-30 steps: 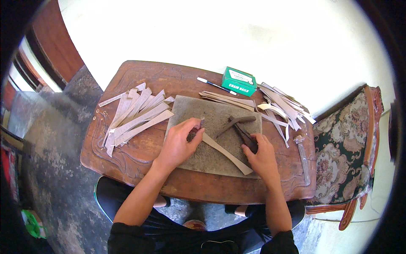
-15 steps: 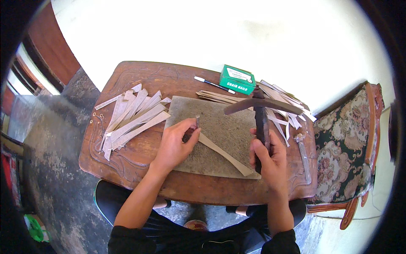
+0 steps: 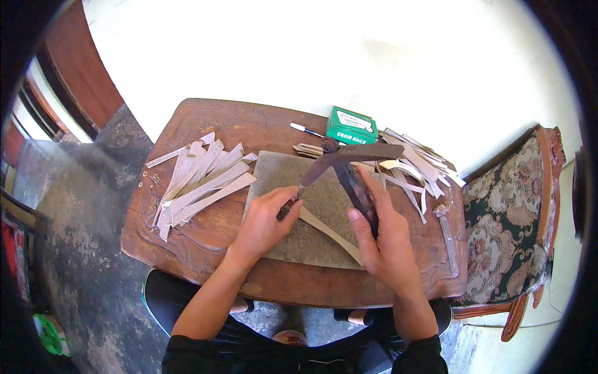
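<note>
My right hand [image 3: 387, 244] is wrapped around the dark handle of a hammer [image 3: 356, 156] with a long, curved head. One end of that head is down at the top of a short metal punch-like piece [image 3: 301, 192], whose exact kind I cannot make out. My left hand [image 3: 265, 219] pinches that piece upright over the far end of a pale flared strip [image 3: 331, 233]. The strip lies slantwise on a rough grey-brown slab [image 3: 269, 171]. The piece's lower end is hidden by my left fingers, and my right hand covers the strip's near end.
A pile of similar pale strips [image 3: 208, 181] lies at the left of the carved wooden table [image 3: 187, 268], another pile [image 3: 427, 162] at the right. A green box [image 3: 352, 126] and a pen [image 3: 305, 129] are at the back. A clear-handled tool [image 3: 447, 240] rests near the right edge.
My right hand has tipped the hammer leftward, bringing its head from raised at the right down to the metal piece. My left hand keeps its pinch over the strip.
</note>
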Demonstrator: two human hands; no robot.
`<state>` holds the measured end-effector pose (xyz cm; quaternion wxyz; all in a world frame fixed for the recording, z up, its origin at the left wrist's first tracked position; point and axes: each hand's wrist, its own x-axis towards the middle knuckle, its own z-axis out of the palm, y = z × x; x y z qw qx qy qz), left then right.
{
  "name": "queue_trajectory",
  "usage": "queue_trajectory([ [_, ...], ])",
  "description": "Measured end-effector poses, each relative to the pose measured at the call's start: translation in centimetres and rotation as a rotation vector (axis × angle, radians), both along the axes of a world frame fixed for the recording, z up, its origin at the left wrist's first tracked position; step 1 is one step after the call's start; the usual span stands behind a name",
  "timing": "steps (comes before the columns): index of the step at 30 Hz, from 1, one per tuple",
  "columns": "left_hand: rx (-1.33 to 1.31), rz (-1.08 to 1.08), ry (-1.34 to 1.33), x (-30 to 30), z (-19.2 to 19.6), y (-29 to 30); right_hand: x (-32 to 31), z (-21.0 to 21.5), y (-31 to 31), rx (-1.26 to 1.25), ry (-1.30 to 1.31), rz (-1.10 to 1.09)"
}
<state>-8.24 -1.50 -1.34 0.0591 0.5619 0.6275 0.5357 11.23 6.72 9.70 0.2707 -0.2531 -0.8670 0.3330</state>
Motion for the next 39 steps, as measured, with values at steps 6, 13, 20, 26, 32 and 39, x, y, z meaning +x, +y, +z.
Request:
queue_trajectory([
  [6,0.003,0.016,-0.019,0.2,0.0,0.0,-0.2,0.1,0.2,0.077,-0.011,0.055],
  [13,-0.005,0.015,-0.022,0.1,0.1,-0.1,-0.4,1.5,0.2,0.102,-0.058,0.036],
  [20,0.013,0.002,0.016,0.0,-0.2,0.0,-0.3,0.8,0.2,0.097,-0.012,0.017],
  [26,0.010,0.003,0.011,0.1,-0.1,0.1,-0.1,1.5,0.5,0.134,-0.012,0.034],
  [32,-0.001,0.012,-0.025,0.2,0.0,-0.1,-0.2,1.4,0.4,0.119,-0.052,0.029],
  [39,0.004,0.006,0.002,0.3,-0.3,-0.3,0.1,1.4,0.2,0.139,0.012,0.031],
])
